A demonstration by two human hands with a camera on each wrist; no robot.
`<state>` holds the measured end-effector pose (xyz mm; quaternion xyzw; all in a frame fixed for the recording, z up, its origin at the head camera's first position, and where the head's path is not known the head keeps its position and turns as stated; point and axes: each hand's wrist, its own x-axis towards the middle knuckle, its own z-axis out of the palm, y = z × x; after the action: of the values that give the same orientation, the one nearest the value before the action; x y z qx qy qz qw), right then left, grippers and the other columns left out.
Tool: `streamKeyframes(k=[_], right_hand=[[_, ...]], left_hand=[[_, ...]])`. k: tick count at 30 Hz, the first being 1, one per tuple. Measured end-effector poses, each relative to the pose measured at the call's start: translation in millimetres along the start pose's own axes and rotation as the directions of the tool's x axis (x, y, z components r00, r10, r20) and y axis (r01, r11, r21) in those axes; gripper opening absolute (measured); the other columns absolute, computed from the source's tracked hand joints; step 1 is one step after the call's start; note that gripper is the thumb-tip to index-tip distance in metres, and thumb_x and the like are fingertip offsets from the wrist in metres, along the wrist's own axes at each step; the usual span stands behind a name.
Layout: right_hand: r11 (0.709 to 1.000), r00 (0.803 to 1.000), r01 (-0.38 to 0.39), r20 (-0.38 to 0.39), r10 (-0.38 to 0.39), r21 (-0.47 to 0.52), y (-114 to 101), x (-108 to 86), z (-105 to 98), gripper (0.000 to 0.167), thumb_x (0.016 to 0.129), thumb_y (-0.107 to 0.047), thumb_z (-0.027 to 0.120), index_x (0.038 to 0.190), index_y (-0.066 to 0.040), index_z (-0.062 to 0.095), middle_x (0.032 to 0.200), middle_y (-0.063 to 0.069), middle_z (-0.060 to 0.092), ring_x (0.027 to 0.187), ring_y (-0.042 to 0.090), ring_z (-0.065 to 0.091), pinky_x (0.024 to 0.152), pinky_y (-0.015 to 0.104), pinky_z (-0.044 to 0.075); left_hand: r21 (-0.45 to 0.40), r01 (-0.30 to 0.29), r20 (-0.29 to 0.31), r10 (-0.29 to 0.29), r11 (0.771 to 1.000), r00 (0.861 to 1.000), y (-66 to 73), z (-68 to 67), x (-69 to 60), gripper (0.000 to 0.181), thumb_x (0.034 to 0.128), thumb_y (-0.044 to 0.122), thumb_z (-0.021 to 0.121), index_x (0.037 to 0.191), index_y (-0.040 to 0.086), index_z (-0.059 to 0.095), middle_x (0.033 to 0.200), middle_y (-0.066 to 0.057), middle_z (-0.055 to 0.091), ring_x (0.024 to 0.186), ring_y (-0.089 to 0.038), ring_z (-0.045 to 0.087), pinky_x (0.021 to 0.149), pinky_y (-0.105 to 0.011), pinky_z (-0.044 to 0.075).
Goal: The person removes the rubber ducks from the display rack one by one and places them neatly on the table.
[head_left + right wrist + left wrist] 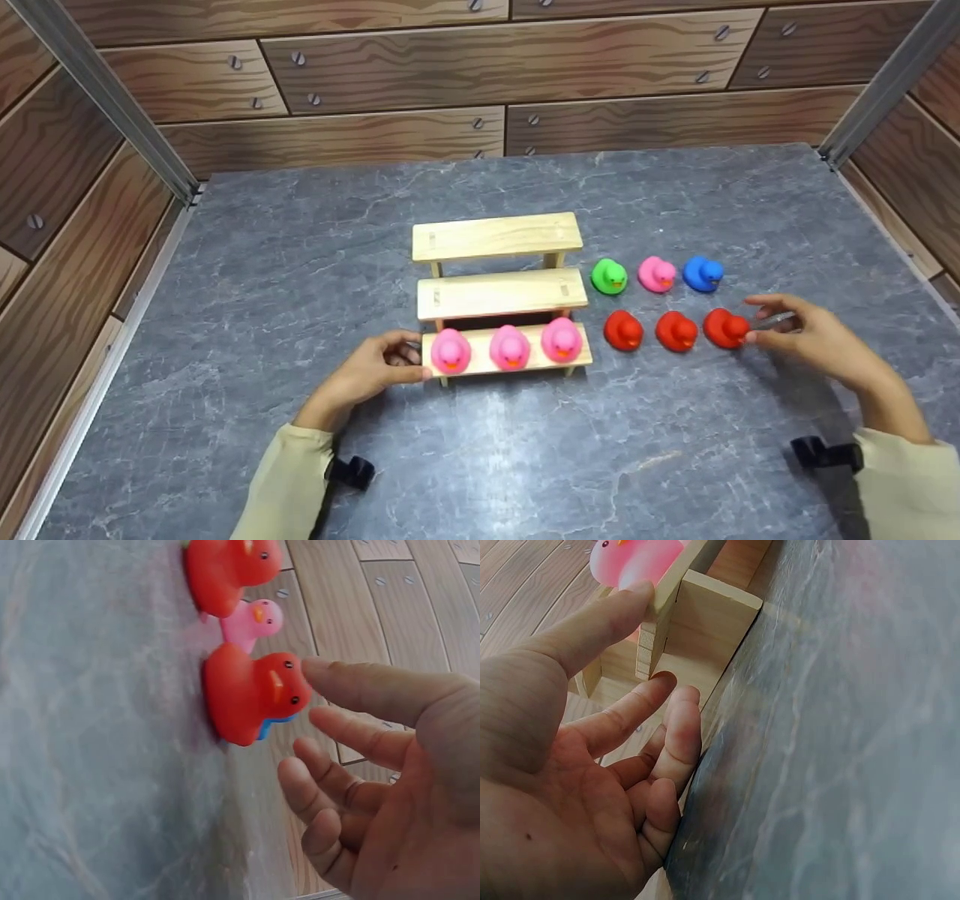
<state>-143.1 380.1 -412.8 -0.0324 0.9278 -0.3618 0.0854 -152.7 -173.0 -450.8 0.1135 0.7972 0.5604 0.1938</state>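
Observation:
A three-step wooden stand (502,295) is on the grey table, with three pink rubber ducks (510,348) in a row on its lowest step. At that step's left end, my left hand (373,369) grips the board between thumb and index finger; the other fingers curl loosely beside it. To the right of the stand sit three red rubber ducks (676,331) in a row. My right hand (817,337) is at the rightmost red duck (247,694), thumb tip at its head, fingers loosely bent and not closed round it.
Behind the red ducks stand a green duck (609,277), a pink duck (657,274) and a blue duck (703,274). The stand's middle step (502,294) and top step (496,237) rise behind the lowest. Wood-patterned walls (495,67) enclose the table.

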Motion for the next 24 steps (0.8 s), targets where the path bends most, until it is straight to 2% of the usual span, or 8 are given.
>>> streamKeyframes(k=[3,6,11,15,21,24], right_hand=[[1.000,0.999,0.022,-0.038,-0.021,0.020,-2,-1.0,-2,0.056,0.091,-0.019,0.067,0.137,0.004,0.044,0.111,-0.016,0.052,0.084,-0.007,0.053,0.067,0.021,0.050],[0.997,0.996,0.053,-0.069,-0.049,0.062,-9,-1.2,0,0.053,0.092,-0.018,0.066,0.137,0.001,0.045,0.106,-0.029,0.049,0.085,-0.007,0.053,0.068,0.018,0.049],[0.978,0.986,0.132,-0.126,-0.112,0.165,-28,-3.1,9,0.045,0.092,-0.012,0.064,0.136,-0.011,0.051,0.107,-0.019,0.054,0.087,-0.003,0.057,0.072,0.014,0.048],[0.951,0.976,0.192,-0.149,-0.159,0.244,-44,-5.6,19,0.046,0.092,-0.007,0.062,0.136,-0.018,0.052,0.108,-0.011,0.056,0.088,0.000,0.059,0.072,0.014,0.049],[0.897,0.962,0.263,-0.164,-0.217,0.354,-62,-10.4,30,0.051,0.091,0.003,0.060,0.139,-0.010,0.049,0.108,-0.007,0.057,0.087,0.004,0.059,0.069,0.015,0.050],[0.882,0.961,0.269,-0.167,-0.220,0.388,-68,-12.1,33,0.050,0.091,0.004,0.059,0.137,-0.011,0.050,0.108,-0.007,0.058,0.086,0.004,0.059,0.068,0.016,0.050]], left_hand=[[-0.001,0.000,0.000,0.000,1.000,1.000,0.4,-0.2,0.2,0.054,0.0808,0.011,0.076,0.125,-0.010,0.054,0.096,-0.014,0.063,0.074,-0.011,0.052,0.066,-0.019,0.044],[-0.001,0.007,-0.011,-0.007,1.000,1.000,0.6,-0.7,0.0,0.054,0.0800,0.011,0.076,0.124,-0.010,0.054,0.095,-0.013,0.062,0.074,-0.011,0.051,0.066,-0.019,0.043],[-0.011,0.003,-0.023,-0.003,1.000,1.000,1.0,-0.6,0.1,0.054,0.0789,0.009,0.076,0.124,-0.011,0.054,0.094,-0.012,0.062,0.073,-0.011,0.051,0.065,-0.018,0.042],[-0.002,0.003,-0.018,-0.003,1.000,1.000,0.1,-0.7,0.8,0.053,0.0795,0.009,0.076,0.124,-0.011,0.054,0.095,-0.014,0.062,0.073,-0.011,0.051,0.065,-0.018,0.043],[0.000,0.007,-0.012,-0.007,1.000,1.000,0.9,0.1,1.2,0.054,0.0802,0.010,0.076,0.125,-0.011,0.054,0.095,-0.014,0.062,0.074,-0.011,0.051,0.066,-0.019,0.043],[-0.005,0.018,-0.015,-0.018,1.000,1.000,1.0,0.1,0.8,0.054,0.0801,0.010,0.076,0.125,-0.011,0.054,0.095,-0.013,0.062,0.074,-0.011,0.051,0.066,-0.019,0.042]])
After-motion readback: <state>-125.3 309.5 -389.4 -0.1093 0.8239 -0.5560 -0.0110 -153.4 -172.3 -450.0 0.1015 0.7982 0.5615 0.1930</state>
